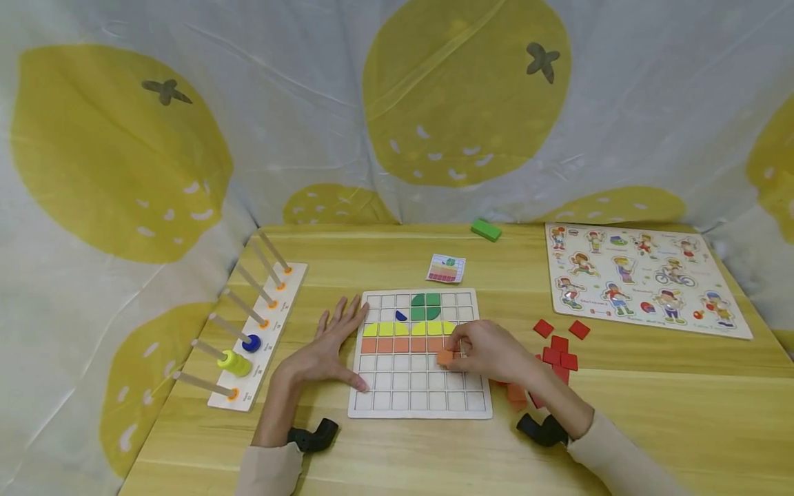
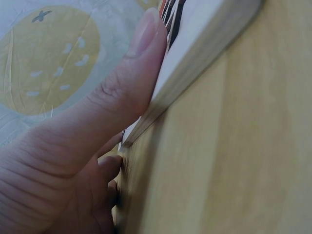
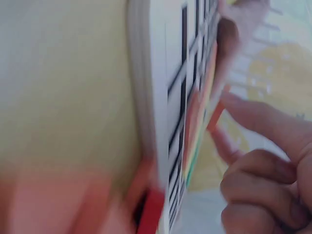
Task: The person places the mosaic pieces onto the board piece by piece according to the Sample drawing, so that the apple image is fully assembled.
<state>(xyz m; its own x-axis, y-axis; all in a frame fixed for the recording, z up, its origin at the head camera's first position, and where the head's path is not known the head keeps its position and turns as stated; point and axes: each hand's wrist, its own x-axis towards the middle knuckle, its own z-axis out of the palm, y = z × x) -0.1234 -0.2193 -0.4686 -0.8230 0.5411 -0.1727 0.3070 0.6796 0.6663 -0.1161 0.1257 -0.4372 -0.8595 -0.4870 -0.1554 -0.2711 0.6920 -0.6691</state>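
A white grid board (image 1: 402,382) lies flat, with rows of yellow and orange tiles and green pieces near its top. My left hand (image 1: 324,346) rests at the board's left side, fingers spread along the edge. In the left wrist view its thumb (image 2: 112,92) lies on the board's border. Between thumb and fingertips, my right hand (image 1: 493,351) pinches an orange square tile (image 1: 444,357) over the board, just below the right part of the orange row (image 1: 393,345). The right wrist view shows that tile (image 3: 217,114) raised off the board's face.
Red square tiles (image 1: 560,344) and orange tiles (image 1: 516,394) lie right of the board, partly under my right forearm. A small pattern card (image 1: 446,269) and green block (image 1: 486,230) sit behind. A peg stand (image 1: 260,344) is left; a picture puzzle board (image 1: 645,282) is far right.
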